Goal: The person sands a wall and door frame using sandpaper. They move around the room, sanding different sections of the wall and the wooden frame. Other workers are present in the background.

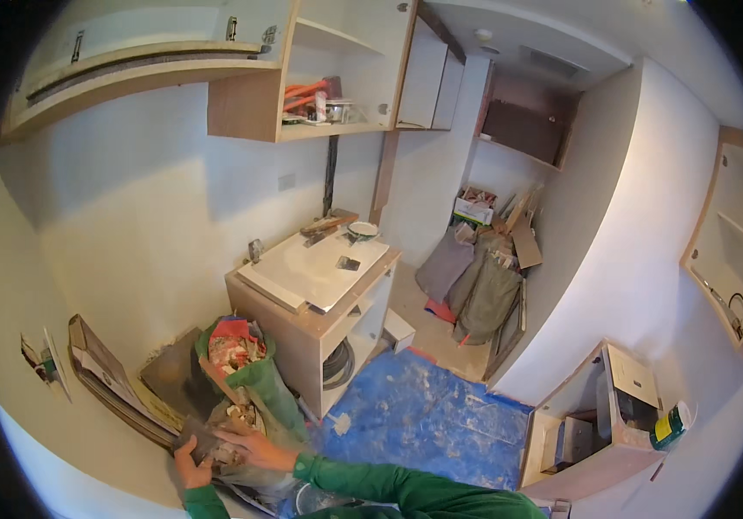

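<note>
At the lower left, my left hand point(194, 458) grips a dark flat piece point(200, 439) with pale debris on it; whether it is a board or tool, I cannot tell. My right hand point(259, 450), in a green sleeve, lies with fingers stretched out over pale rubble at the top of a translucent sack point(272, 476). Just behind stands a green sack point(272, 368) stuffed with red and white scraps. Sheets of board point(116, 385) lean on the wall to the left. A bucket rim point(311, 497) shows below my right sleeve.
A base cabinet point(280, 337) with a white board and coiled hose stands ahead. A dusty blue sheet point(414, 415) covers the floor. Filled sacks point(488, 294) stand in the back recess. An open cabinet point(549, 458) with a tub point(670, 424) is at right. Wall cabinets point(246, 108) hang above.
</note>
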`<state>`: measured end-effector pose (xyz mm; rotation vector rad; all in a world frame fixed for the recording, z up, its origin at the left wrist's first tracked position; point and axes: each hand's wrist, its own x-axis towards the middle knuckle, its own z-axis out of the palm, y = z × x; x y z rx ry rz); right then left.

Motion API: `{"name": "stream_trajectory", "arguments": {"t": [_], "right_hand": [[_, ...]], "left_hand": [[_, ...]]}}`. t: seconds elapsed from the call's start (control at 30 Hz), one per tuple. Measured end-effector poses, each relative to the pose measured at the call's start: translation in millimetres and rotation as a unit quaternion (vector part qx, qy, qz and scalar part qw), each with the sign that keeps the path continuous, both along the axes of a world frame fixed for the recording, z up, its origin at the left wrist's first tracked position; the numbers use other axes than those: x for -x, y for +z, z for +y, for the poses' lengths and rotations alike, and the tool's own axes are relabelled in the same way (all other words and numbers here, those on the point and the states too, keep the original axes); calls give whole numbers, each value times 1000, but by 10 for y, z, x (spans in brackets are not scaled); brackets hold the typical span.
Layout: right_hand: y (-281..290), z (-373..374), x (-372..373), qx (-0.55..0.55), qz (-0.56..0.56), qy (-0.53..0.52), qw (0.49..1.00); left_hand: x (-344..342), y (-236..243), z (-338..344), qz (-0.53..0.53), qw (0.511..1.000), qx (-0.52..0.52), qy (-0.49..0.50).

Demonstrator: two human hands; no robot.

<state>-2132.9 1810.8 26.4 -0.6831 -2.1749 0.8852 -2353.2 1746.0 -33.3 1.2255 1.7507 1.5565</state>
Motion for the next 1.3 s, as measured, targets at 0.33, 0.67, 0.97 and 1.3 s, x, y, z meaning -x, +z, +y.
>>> {"name": "stream_trajectory", "arguments": {"t": [0.33, 0.67, 0.97, 1.3], "right_hand": [[155, 447, -265, -123, -388, 41, 913], [-266, 4, 400, 210, -31, -87, 973], [58, 213, 58, 620, 333, -81, 706], [232, 385, 158, 526, 309, 24, 792]], "left_hand": [[182, 406, 37, -345, 919, 108, 157], [-224, 624, 123, 103, 954, 201, 199], [-1138, 1465, -451, 93, 991, 3, 96], [-1425, 1089, -250, 198, 975, -91, 40]]}}
